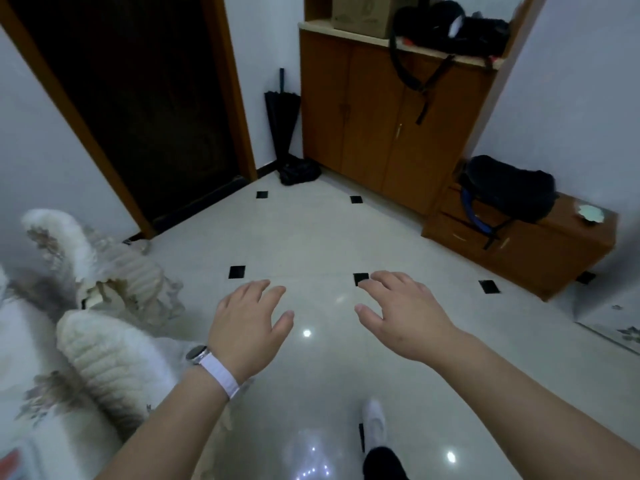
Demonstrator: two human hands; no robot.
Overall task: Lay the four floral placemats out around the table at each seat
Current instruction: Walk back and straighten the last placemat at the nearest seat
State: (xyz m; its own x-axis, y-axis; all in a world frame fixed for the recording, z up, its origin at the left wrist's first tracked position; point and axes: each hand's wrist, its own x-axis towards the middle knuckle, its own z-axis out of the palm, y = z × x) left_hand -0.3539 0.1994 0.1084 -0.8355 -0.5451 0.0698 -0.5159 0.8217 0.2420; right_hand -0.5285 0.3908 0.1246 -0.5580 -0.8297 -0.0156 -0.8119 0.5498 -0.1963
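- Left hand [247,323] held out over the tiled floor [311,244], palm down, fingers spread and loose, nothing gripped.
- White watch strap [220,374] on the left wrist.
- Right hand [403,315] likewise out over the floor, palm down, fingers apart and slightly curled, nothing gripped.
- Hands apart from each other, touching nothing.
- Floral placemats: not identifiable with certainty. Pale floral-printed surface [45,403] at lower left, beside fluffy cream covers [107,362]; cannot tell whether that print is a placemat or a tablecloth.
- Sliver of another floral-edged surface [620,327] at the right border, blurred.
- Dark door [131,109] in a brown wooden frame, ahead on the left.
- Closed black umbrella [282,116] upright in the corner between door and wooden cabinet [391,126].
- Cardboard box [367,13] and black bag [446,29] on the cabinet top, a strap hanging over the doors.
- Low wooden drawer unit [526,251] at right, another black bag [509,188] on top.
- White shoe [374,419] and dark trouser leg at the bottom centre.
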